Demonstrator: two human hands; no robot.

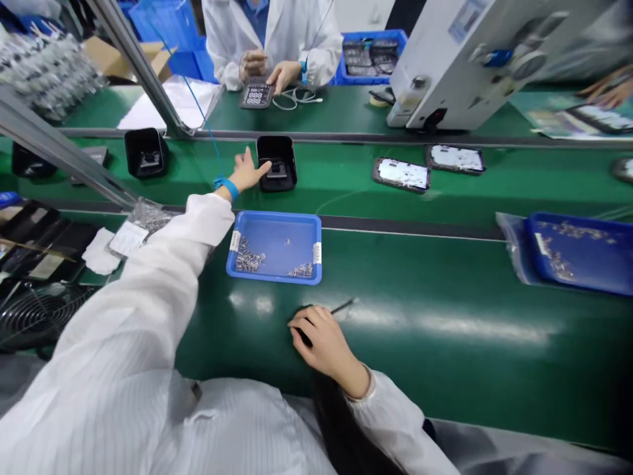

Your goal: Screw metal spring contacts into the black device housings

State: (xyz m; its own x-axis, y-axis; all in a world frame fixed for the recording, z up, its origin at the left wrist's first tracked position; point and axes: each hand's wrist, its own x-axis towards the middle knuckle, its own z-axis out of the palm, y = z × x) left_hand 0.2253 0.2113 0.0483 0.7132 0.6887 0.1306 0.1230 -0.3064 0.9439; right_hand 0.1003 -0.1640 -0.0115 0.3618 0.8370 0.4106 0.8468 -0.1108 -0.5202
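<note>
The left hand point(248, 173) is spread, its thumb over the left wall of a black box point(277, 183) on the green conveyor point(341, 191); contact is unclear. The right hand point(324, 343), on the desk point(420, 356), curls around a dark tool point(343, 307). Between them sits a blue tray point(277, 227) of small metal parts point(248, 260).

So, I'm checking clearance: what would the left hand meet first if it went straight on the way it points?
Most likely the open black box: the thumb of the left hand overlaps its edge in this view, though depth leaves actual contact unclear.
</note>
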